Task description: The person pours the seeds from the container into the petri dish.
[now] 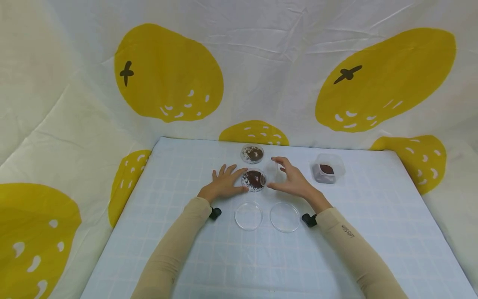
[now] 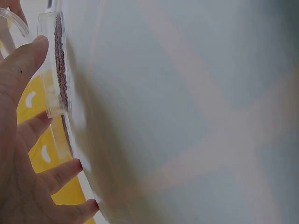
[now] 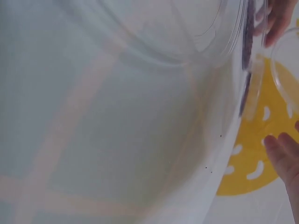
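My left hand (image 1: 223, 185) holds a clear petri dish (image 1: 253, 180) of brown granules and white bits, thumb on its near side and index finger on its far side. The other left fingers spread out, their tips on the tablecloth in the left wrist view. Just right of that dish, my right hand (image 1: 293, 181) holds a clear round lid (image 1: 270, 171), tilted on edge, between thumb and fingers. The lid's left edge overlaps the dish in the head view; whether they touch I cannot tell. Behind stands a second petri dish (image 1: 252, 154) with similar contents.
Two clear round dish pieces (image 1: 248, 216) (image 1: 285, 217) lie side by side nearer me. At right stands a clear plastic tub (image 1: 324, 174) with brown material inside. A pale checked cloth (image 1: 373, 232) covers the table, and a fruit-patterned curtain (image 1: 269, 74) hangs behind it.
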